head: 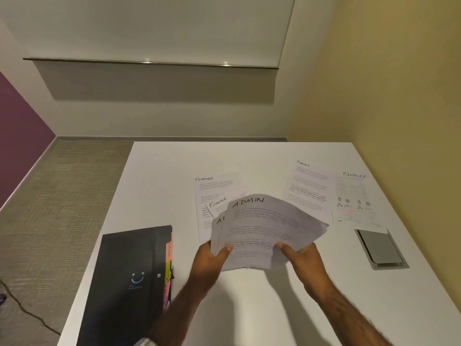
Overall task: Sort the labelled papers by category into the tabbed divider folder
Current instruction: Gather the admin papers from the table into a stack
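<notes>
Both bare arms reach forward over the white flat tabletop [249, 161]. The left hand [209, 258] and the right hand [303, 255] each pinch a bottom corner of a fanned stack of white printed papers [264, 231], thumbs on top. Each grip is closed on the stack, which is lifted and tilted above the tabletop. The top sheet says "ADMIN" in black marker.

At 9 o'clock from the hands lies a closed black tabbed divider folder [124, 283]. Small orange, yellow and pink paper tabs [169, 270] stick out of its right edge. The words on them are too small to read.

At 12 o'clock, two white "FINANCE" sheets [212, 193] lie partly hidden behind the stack. At 2 o'clock lie two more "FINANCE" sheets [331, 191], side by side. Their small print is blurry.
</notes>
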The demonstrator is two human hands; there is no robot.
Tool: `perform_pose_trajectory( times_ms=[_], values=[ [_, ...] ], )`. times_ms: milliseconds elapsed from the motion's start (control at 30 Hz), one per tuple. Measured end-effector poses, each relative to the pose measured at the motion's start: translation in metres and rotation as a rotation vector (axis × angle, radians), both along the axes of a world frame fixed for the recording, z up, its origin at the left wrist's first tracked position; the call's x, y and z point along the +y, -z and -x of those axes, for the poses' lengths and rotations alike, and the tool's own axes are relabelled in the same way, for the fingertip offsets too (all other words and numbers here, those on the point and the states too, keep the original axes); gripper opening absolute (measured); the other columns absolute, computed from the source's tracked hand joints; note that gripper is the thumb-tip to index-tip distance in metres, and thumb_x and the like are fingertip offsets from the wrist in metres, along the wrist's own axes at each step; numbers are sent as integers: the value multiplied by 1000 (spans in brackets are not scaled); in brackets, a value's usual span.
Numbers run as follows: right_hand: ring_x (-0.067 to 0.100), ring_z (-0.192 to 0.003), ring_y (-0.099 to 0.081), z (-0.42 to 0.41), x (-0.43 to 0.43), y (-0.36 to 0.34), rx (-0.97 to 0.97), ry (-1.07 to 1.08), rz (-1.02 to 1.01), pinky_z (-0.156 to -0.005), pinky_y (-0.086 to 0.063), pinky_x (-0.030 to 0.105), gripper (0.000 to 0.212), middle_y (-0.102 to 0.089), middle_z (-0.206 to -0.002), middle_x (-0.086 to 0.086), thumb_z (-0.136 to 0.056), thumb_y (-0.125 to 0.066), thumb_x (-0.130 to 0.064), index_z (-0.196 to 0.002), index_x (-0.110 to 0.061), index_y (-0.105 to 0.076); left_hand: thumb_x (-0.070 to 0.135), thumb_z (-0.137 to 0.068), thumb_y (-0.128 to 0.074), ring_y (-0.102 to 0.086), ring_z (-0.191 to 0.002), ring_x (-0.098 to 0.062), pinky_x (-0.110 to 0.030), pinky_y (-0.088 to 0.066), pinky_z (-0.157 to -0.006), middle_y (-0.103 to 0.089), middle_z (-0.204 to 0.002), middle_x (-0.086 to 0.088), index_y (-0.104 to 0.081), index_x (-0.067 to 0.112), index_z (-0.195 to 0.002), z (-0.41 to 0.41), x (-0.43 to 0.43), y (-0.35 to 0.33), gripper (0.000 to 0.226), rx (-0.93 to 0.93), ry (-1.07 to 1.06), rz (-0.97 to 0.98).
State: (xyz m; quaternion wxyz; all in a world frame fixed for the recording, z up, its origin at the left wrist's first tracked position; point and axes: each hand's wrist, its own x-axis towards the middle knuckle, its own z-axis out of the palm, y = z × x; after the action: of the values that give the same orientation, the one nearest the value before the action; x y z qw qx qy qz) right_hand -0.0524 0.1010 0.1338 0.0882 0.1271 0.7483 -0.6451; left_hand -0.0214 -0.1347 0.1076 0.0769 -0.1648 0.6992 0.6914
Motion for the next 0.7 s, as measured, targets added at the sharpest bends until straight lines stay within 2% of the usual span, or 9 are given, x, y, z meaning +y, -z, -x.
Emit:
perform_pose_trajectory(
  times_ms=[167,233,333,433,500,567,633,700],
  values=[
    [7,-96,-74,-13,9,15,-37,-28,-57,-84,-57,25,34,-78,-104,-8,-89,-75,-5,-113,-28,-68,34,-76,-77,-73,-101,-11,-35,-59,-91,-77,-109,7,-69,23,-119,-6,-3,14,46,2,19,-32],
    [12,-97,-74,-18,13,25,-38,-76,-95,-86,-57,26,35,-79,-105,-5,-90,-69,1,-114,-24,-72,36,-77,-75,-72,-104,-12,-38,-58,-95,-77,-109,7,-71,23,-118,-6,-4,22,43,-17,56,-20],
    [10,-91,-73,-21,16,40,-46,-86,-173,-76,-52,14,34,-79,-98,-5,-92,-59,10,-101,-17,-78,33,-82,-67,-70,-107,-9,-33,-53,-99,-77,-109,9,-77,23,-110,-8,0,31,32,-35,111,42],
    [-1,-70,-65,-22,13,53,-12,-79,-268,-66,-46,14,25,-75,-79,-11,-97,-61,1,-85,-15,-76,43,-84,-58,-73,-97,-12,-40,-57,-92,-78,-99,7,-75,24,-106,-8,7,45,34,-105,87,114],
    [-3,-63,-60,-25,10,60,-1,-89,-320,-61,-43,12,22,-68,-68,-13,-98,-60,-3,-82,-14,-71,47,-81,-55,-73,-88,-19,-43,-59,-84,-77,-92,2,-73,20,-104,-6,14,53,39,-143,43,176],
    [-4,-64,-60,-24,7,74,-9,-99,-379,-63,-43,15,19,-66,-72,-12,-99,-59,-7,-85,-15,-68,46,-79,-53,-72,-89,-25,-43,-59,-84,-76,-95,-3,-71,12,-110,-5,20,67,50,-178,19,218],
    [6,-65,-57,-17,5,88,-68,-142,-457,-62,-42,24,22,-59,-70,-10,-98,-60,-10,-78,-18,-61,46,-77,-52,-70,-90,-27,-41,-58,-83,-76,-97,-7,-71,7,-112,-3,22,84,56,-239,30,224],
    [20,-66,-50,-11,9,99,-136,-168,-522,-59,-36,29,34,-49,-63,-7,-96,-63,-13,-66,-20,-48,56,-76,-51,-71,-90,-26,-41,-58,-82,-77,-97,-7,-73,8,-107,-4,19,97,61,-274,35,237]
  ],
)
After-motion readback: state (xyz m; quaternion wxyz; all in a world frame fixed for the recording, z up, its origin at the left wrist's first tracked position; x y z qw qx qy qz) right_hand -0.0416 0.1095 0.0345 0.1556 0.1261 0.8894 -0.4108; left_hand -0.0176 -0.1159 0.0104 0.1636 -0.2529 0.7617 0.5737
